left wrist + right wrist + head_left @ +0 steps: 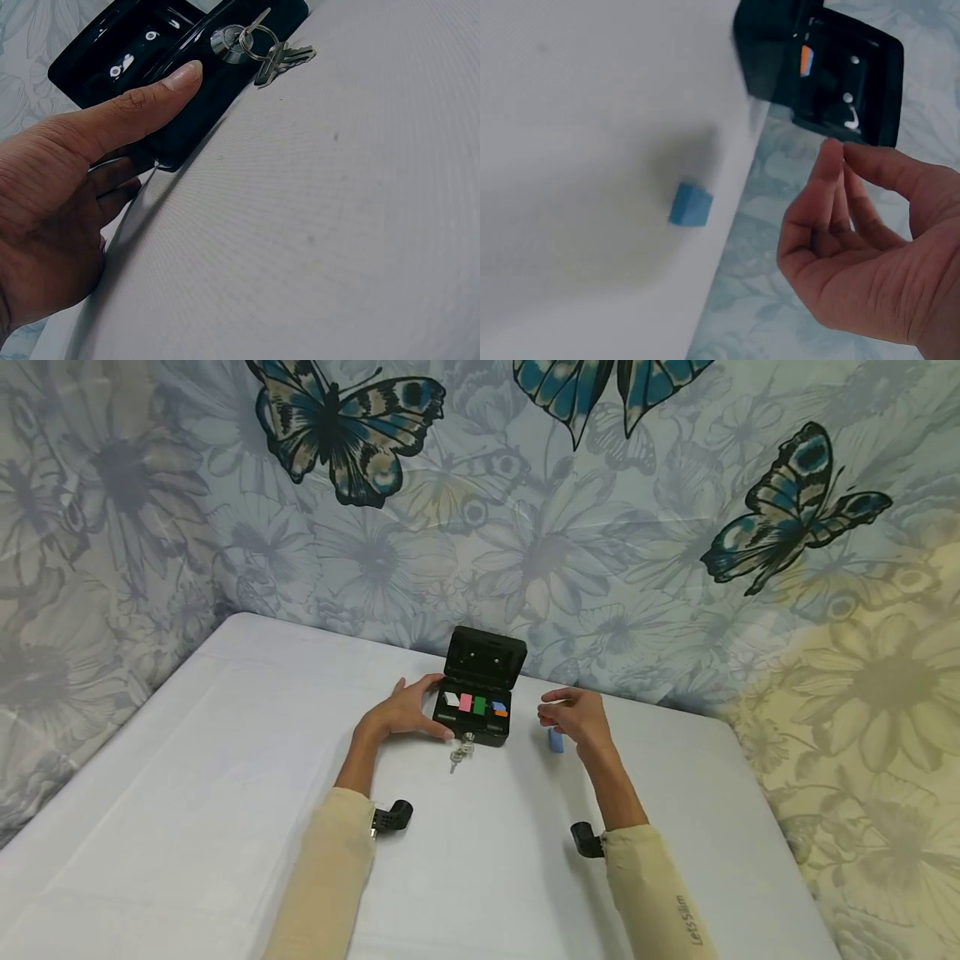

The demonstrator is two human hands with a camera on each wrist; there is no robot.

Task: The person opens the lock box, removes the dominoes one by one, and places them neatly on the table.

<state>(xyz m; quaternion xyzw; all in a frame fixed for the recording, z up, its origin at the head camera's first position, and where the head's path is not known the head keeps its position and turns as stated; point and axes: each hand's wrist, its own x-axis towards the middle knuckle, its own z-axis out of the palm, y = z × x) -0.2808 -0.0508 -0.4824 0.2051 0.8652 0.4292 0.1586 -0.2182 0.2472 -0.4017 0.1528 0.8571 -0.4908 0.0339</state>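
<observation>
A small black lockable cash box (491, 737) stands on the table with its lid (486, 657) raised. My left hand (405, 710) grips its left end, thumb on the front face, other fingers partly hidden behind. Keys (279, 63) on a ring hang at the front lock (227, 43). Inside lie white (451, 699), pink (466, 702), green (479, 705), blue and orange (501, 713) pieces. To the box's right, my right hand (576, 717) hovers with thumb and index tips together and nothing visible between them. Below it, a blue block (691, 205) rests on the table.
The white-covered table (450, 868) ends just behind the box, where a wall hanging (540, 560) with butterflies and flowers rises. Each wrist wears a black camera (393, 817).
</observation>
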